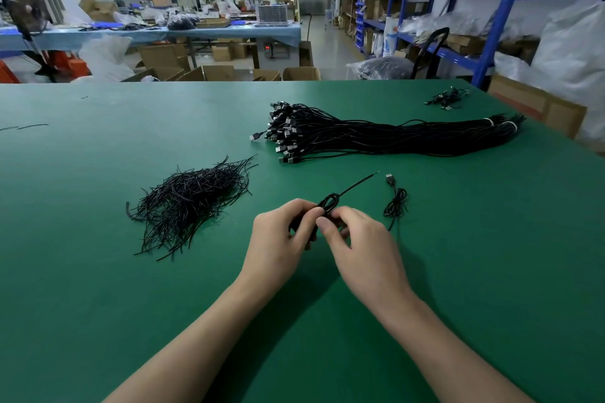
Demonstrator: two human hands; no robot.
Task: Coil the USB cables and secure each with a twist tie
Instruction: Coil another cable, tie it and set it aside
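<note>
1. A loose pile of black twist ties (190, 203) lies on the green table (98, 271), left of the hands, likely kept there for easy reach.
2. The left hand (278, 239) curls around a coiled USB cable (330, 202), probably so the loops cannot spring apart.
3. The coil's long axis runs from near-left to far-right. A thin straight end points away to the right.
4. The right hand (360, 249) pinches the coil's middle, apparently working a tie, though the tie itself is hidden.
5. A second coil (396, 203) lies on the table just right of the hands, plug pointing away.
6. An uncoiled bundle (376, 137) waits beyond, plugs facing left.
</note>
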